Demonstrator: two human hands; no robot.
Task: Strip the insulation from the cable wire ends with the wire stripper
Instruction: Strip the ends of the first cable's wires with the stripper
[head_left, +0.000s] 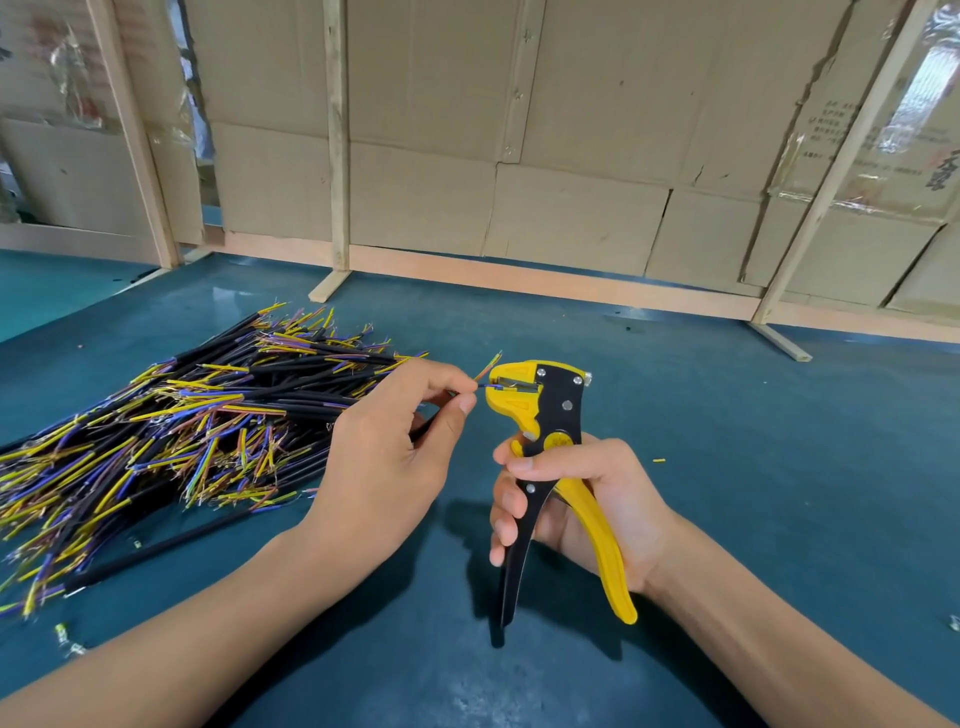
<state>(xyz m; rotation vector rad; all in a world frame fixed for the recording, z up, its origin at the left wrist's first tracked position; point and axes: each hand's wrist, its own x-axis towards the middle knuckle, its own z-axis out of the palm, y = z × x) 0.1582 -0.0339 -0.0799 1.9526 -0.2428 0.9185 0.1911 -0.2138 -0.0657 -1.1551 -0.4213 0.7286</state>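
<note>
Cable wire end (485, 386), pinched in the left hand (387, 441), feeds into the wire stripper (540, 410) head, while the right hand (576, 506) wraps the handles, ready to squeeze.

Glossy plastic wire stripper (540, 410), cardboard wall (571, 130)

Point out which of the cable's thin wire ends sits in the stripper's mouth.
The blue wire, running level from the left hand's fingertips into the wire stripper. The yellow wire angles up, clear of it.
</note>
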